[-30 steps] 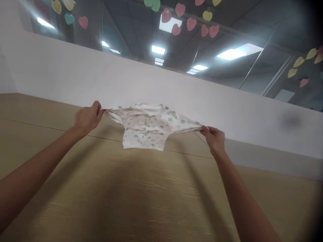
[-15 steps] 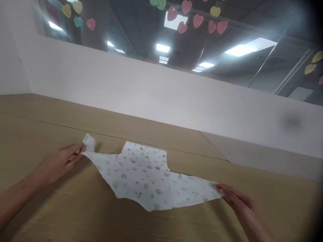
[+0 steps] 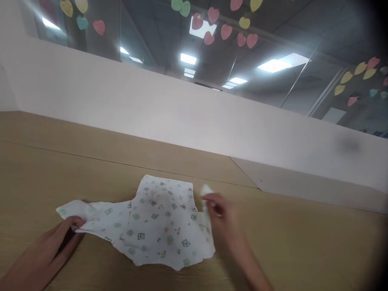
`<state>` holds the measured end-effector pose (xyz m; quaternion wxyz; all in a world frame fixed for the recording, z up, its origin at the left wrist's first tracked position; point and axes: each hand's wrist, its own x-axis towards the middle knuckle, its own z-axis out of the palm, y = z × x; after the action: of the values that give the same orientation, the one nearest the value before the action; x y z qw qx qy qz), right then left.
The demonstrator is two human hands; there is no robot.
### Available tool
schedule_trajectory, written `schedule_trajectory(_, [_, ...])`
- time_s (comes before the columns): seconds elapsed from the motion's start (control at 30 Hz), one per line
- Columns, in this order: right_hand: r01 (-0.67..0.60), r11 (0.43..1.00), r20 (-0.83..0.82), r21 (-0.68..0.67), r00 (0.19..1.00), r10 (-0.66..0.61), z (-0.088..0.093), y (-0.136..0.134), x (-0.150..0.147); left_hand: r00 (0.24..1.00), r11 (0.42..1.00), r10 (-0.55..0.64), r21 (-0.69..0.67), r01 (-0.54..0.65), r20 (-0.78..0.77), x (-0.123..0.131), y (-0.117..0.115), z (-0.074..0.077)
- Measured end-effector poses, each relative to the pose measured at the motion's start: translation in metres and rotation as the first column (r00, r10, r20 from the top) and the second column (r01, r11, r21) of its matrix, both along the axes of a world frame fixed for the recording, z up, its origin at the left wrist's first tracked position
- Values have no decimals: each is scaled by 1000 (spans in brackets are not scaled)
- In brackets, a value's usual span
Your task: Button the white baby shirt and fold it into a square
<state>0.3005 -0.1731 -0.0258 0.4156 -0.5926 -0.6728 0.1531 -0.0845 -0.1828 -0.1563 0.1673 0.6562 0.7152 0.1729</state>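
Note:
A small white baby shirt, printed with green and grey animal faces, is spread on the wooden tabletop. Its square part points away from me, and a long sleeve-like end stretches to the left. My left hand pinches the lower edge of that left end, thumb on top and fingers underneath. At the other side, my right hand, slightly blurred, grips the right end and holds it raised and bent back toward the middle. Part of that end is hidden behind the fingers.
The wooden tabletop has a seam running across it behind the shirt. A low white wall rises at its back edge. Above stands glass with coloured paper hearts on it and ceiling lights showing. A grey panel lies at the right.
My right hand has brought the right end of the shirt up and inward. My left hand has moved down and left, and the left end lies flatter. The view has shifted slightly right.

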Motion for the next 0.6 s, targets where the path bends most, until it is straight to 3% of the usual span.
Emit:
schedule_trajectory(0.07, [-204, 978, 107, -50, 972, 209, -14, 5, -49, 997, 988, 5, 154, -16, 72, -2, 1, -9])
schedule_trajectory(0.17, [-446, 872, 236, -203, 842, 486, -38, 2, -99, 994, 962, -29, 274, 0, 101, -3, 0, -15])
schedule_trajectory(0.23, [-547, 792, 267, -272, 747, 608, -47, -4, -111, 995, 957, -40, 291, 14, 86, -1, -3, -12])
schedule_trajectory(0.3, [-598, 749, 253, -285, 706, 661, -49, -9, -109, 996, 952, -44, 307, 18, 78, 6, -8, -3])
schedule_trajectory(0.37, [-606, 758, 206, -241, 731, 650, -46, -9, -98, 996, 940, -58, 339, 31, 70, 18, -13, 9])
schedule_trajectory(0.43, [-560, 815, 123, -151, 807, 577, -43, -3, -83, 995, 917, -88, 393, 63, 47, 38, -16, 23])
schedule_trajectory(0.53, [-401, 912, -120, -85, 913, 390, -42, 16, -58, 986, 870, -162, 468, 155, -25, 80, -16, 39])
schedule_trajectory(0.6, [-285, 951, -308, -121, 921, 237, -44, 30, -43, 964, 821, -229, 506, 265, -133, 112, -14, 45])
